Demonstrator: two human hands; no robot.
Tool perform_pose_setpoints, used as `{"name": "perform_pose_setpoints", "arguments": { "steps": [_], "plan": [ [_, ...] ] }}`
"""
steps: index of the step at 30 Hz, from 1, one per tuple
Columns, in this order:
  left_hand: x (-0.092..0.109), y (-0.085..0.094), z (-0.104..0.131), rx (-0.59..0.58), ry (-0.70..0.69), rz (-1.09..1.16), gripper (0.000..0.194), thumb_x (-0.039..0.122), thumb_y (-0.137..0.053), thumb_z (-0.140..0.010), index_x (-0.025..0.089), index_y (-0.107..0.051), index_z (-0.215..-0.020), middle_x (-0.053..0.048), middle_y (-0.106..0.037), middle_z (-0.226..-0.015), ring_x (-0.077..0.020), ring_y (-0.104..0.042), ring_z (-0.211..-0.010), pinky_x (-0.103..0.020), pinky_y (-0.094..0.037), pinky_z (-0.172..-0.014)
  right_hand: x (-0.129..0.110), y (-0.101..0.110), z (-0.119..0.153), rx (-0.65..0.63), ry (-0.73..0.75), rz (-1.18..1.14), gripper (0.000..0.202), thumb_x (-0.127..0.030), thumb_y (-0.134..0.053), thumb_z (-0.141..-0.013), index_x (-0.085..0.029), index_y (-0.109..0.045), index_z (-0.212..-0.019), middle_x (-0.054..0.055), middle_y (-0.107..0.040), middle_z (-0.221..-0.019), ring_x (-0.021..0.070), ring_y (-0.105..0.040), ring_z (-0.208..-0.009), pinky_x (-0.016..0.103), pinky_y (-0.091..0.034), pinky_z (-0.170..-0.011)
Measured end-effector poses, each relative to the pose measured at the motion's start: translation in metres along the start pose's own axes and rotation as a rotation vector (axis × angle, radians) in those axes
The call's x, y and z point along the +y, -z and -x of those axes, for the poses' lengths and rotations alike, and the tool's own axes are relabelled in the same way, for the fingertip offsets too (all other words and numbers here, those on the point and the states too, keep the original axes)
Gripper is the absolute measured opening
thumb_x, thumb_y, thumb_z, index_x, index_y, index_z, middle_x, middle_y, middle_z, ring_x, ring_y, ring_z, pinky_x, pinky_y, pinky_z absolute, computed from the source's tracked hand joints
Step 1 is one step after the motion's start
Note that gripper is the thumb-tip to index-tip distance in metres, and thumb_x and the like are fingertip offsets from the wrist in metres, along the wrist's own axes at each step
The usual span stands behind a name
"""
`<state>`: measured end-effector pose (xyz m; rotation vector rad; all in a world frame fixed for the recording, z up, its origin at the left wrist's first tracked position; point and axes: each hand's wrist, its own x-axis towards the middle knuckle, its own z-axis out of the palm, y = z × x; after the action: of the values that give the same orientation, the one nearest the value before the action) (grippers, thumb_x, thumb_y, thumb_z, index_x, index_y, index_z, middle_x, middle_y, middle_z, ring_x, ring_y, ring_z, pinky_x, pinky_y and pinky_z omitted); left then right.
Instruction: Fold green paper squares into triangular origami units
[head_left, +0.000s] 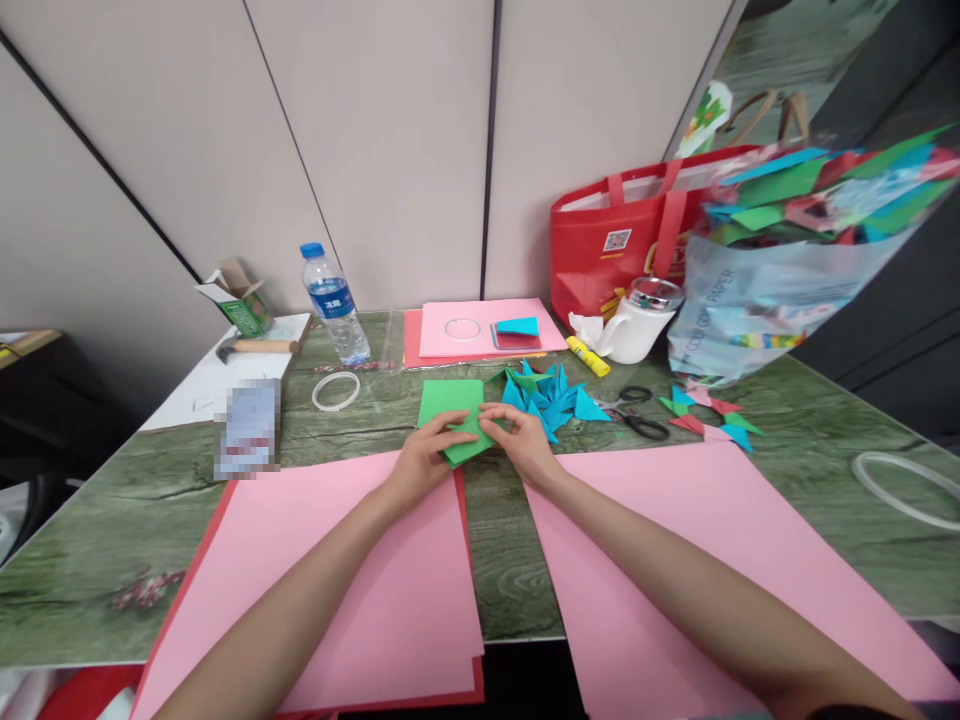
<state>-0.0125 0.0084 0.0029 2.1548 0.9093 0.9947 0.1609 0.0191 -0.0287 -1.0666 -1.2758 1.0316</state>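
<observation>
Between my hands is a piece of green paper (466, 452), tilted, with one corner pointing toward me. My left hand (429, 452) grips its left side, fingers over the top. At its right edge, the thumb and fingertips of my right hand (525, 442) pinch the same paper. Just behind lies flat green paper (448, 396); whether it is a separate sheet I cannot tell. Right of it sits a pile of folded blue paper pieces (553, 395) with a little green among them. Black-handled scissors (637, 412) lie beside the pile.
Large pink sheets (360, 580) (675, 540) lie under both forearms. Behind stand a water bottle (337, 305), a white mug (637, 325), a red bag (600, 240) and a plastic bag of folded paper (757, 300). A hammer (259, 346) and a paper ring (709, 412) lie at the sides.
</observation>
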Motion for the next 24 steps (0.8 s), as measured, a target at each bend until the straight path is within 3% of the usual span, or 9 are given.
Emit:
{"name": "perform_pose_setpoints", "arguments": {
  "steps": [3, 5, 8, 10, 14, 18, 24],
  "plan": [
    [0.000, 0.000, -0.001, 0.119, 0.117, 0.099, 0.019, 0.023, -0.056, -0.075, 0.020, -0.067, -0.090, -0.007, -0.064, -0.101, -0.0189, -0.058, -0.095, -0.033, -0.043, -0.086, -0.007, -0.002, 0.002, -0.083, -0.113, -0.158, 0.028, -0.044, -0.056, -0.071, -0.018, -0.063, -0.081, 0.006, -0.063, -0.094, 0.0199, -0.062, -0.076, 0.036, -0.050, -0.067],
    [0.000, 0.002, -0.003, 0.224, 0.255, 0.185, 0.020, 0.028, -0.058, -0.073, 0.017, -0.067, -0.086, -0.005, -0.068, -0.090, -0.0197, -0.062, -0.084, -0.033, -0.047, -0.079, -0.009, -0.003, 0.004, -0.183, -0.179, -0.192, 0.035, -0.044, -0.059, -0.068, -0.019, -0.059, -0.092, 0.003, -0.065, -0.075, 0.0189, -0.062, -0.065, 0.035, -0.051, -0.059],
    [0.000, 0.004, -0.005, 0.322, 0.420, 0.287, 0.023, 0.035, -0.060, -0.070, 0.013, -0.065, -0.075, -0.004, -0.068, -0.075, -0.0199, -0.064, -0.068, -0.031, -0.050, -0.064, -0.011, -0.005, 0.005, -0.209, -0.108, -0.079, 0.039, -0.038, -0.068, -0.061, -0.018, -0.057, -0.092, 0.002, -0.063, -0.075, 0.0188, -0.061, -0.070, 0.033, -0.050, -0.063],
    [0.002, 0.004, -0.005, 0.301, 0.473, 0.355, 0.025, 0.036, -0.062, -0.068, 0.012, -0.063, -0.070, -0.003, -0.068, -0.071, -0.0200, -0.064, -0.064, -0.030, -0.051, -0.060, -0.011, -0.005, 0.006, -0.159, -0.012, 0.026, 0.036, -0.035, -0.068, -0.061, -0.018, -0.057, -0.091, 0.004, -0.063, -0.086, 0.0191, -0.059, -0.080, 0.032, -0.048, -0.069],
    [0.006, 0.002, -0.004, 0.191, 0.515, 0.473, 0.025, 0.036, -0.062, -0.068, 0.012, -0.060, -0.073, -0.002, -0.066, -0.067, -0.0195, -0.064, -0.059, -0.029, -0.050, -0.057, -0.012, -0.004, 0.007, -0.089, 0.092, 0.075, 0.036, -0.032, -0.064, -0.066, -0.020, -0.054, -0.098, 0.005, -0.061, -0.095, 0.0188, -0.056, -0.088, 0.029, -0.045, -0.070],
    [0.007, 0.001, -0.004, 0.207, 0.477, 0.472, 0.027, 0.035, -0.061, -0.069, 0.013, -0.059, -0.083, -0.002, -0.065, -0.075, -0.0171, -0.063, -0.065, -0.029, -0.051, -0.060, -0.013, -0.004, 0.008, -0.052, 0.121, 0.133, 0.026, -0.033, -0.063, -0.067, -0.020, -0.059, -0.089, 0.003, -0.061, -0.088, 0.0163, -0.055, -0.073, 0.027, -0.042, -0.059],
    [0.003, 0.002, -0.004, 0.199, 0.366, 0.437, 0.052, 0.030, -0.067, -0.064, 0.017, -0.048, -0.111, -0.005, -0.061, -0.094, -0.0163, -0.059, -0.078, -0.027, -0.051, -0.065, -0.017, -0.003, 0.009, -0.010, 0.115, 0.168, 0.024, -0.034, -0.062, -0.066, -0.020, -0.061, -0.086, 0.002, -0.061, -0.080, 0.0135, -0.048, -0.060, 0.025, -0.037, -0.052]
  ]
}}
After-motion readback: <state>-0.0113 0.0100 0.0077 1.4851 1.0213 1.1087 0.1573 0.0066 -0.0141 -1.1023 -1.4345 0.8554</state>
